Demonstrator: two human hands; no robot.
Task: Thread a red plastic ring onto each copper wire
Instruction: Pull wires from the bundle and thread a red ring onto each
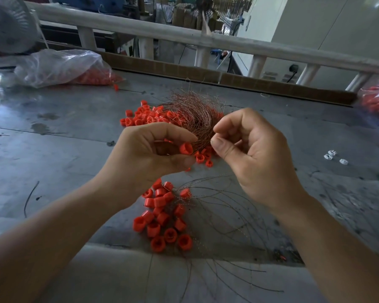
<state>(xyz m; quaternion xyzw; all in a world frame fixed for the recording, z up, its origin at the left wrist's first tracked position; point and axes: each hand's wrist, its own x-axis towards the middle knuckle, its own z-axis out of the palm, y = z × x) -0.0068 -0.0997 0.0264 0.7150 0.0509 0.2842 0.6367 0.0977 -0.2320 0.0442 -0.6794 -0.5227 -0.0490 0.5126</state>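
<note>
Head view: the left hand [155, 154] pinches a red ring [186, 148] above the bench [64, 119], touching the near edge of the copper wire bundle [195, 112]. The right hand [254, 154] has thumb and forefinger closed, apparently on one strand too fine to see clearly. Threading seems about to begin. The next move calls for lining the strand's tip up with the ring's bore. Threaded rings [162, 217] lie nearer.
</note>
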